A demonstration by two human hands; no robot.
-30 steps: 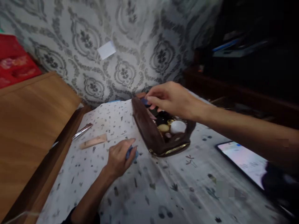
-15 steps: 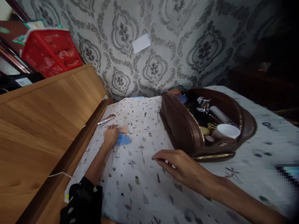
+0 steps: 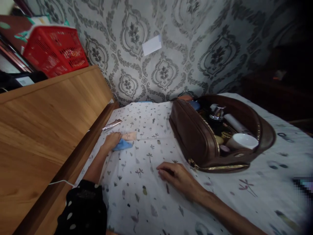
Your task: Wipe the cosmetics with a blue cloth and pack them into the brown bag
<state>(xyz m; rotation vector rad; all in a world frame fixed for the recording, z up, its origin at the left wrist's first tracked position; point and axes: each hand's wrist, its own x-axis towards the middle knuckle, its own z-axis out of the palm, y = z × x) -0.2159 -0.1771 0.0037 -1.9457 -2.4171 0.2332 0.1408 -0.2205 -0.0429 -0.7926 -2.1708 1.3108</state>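
Head view: two hands, one blue cloth, one peach flat item, one silvery-pink tube, one brown bag. Left hand (image 3: 112,141) lies on the blue cloth (image 3: 123,145), at the near end of the peach flat item (image 3: 129,136); its fingertips are hidden, can't tell if the grip is closed on the cloth. Right hand (image 3: 182,179): grip narrow, fingers loosely curled, nothing seen in it, just left of the bag's near end. Silvery-pink tube (image 3: 112,124) just beyond left hand.

Surface: white patterned sheet (image 3: 146,189), wooden panel (image 3: 53,111) along the left, grey damask wallpaper (image 3: 163,71) behind, one white card (image 3: 152,45) on it. Dark at right.

Around: one red basket (image 3: 56,49) atop panel, one white cord (image 3: 61,181), one lit screen (image 3: 305,184) cut off at right edge. Brown bag (image 3: 188,130) unzipped; inside, one white cup (image 3: 241,142), one silver-topped bottle (image 3: 217,113), one pale tube (image 3: 233,122), others unclear. Bag wall blocks lower contents; left hand covers part of the cloth.
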